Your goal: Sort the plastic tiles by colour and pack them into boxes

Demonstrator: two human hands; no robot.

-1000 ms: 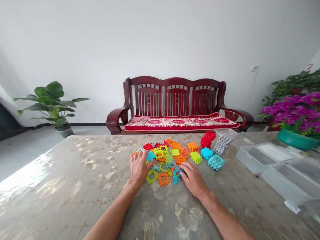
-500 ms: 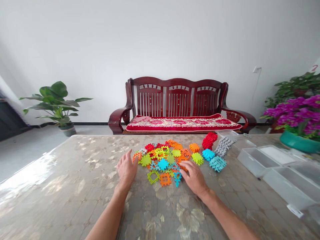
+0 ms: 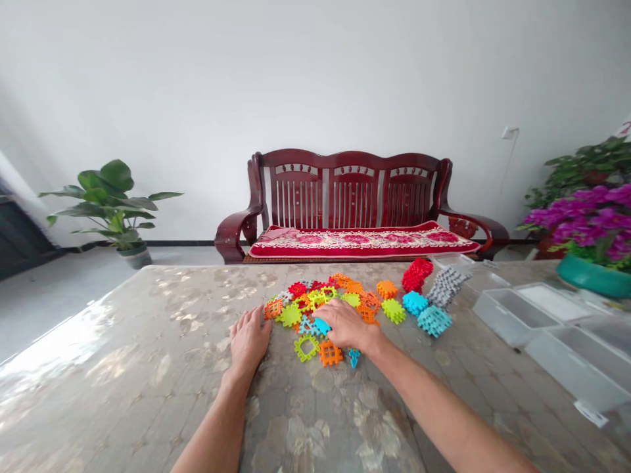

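My left hand (image 3: 250, 338) rests palm down on the table, its fingers stretched out beside an orange interlocking piece (image 3: 273, 309) at the left edge of a loose pile. My right hand (image 3: 345, 325) reaches over the middle of that pile, fingers apart and extended, partly covering a blue interlocking piece (image 3: 322, 326). Its fingertips lie at a yellow-green piece (image 3: 323, 297); no piece shows lifted in them. Nearest me are a yellow-green frame piece (image 3: 306, 348), an orange square piece (image 3: 330, 353) and a small light-blue piece (image 3: 353, 357), half hidden by the right wrist.
Right of the pile stand stacks of pieces: orange (image 3: 387, 289), yellow-green (image 3: 394, 311), blue (image 3: 415, 302), teal (image 3: 434, 320), red (image 3: 417, 274) and grey (image 3: 448, 287). Clear plastic boxes (image 3: 513, 318) and a teal flower pot (image 3: 599, 278) are farther right. A wooden bench (image 3: 352, 190) is behind the table.
My right hand has moved left from the pile's right edge onto its middle. My left hand has settled slightly lower, staying at the left edge. The view has shifted a little.
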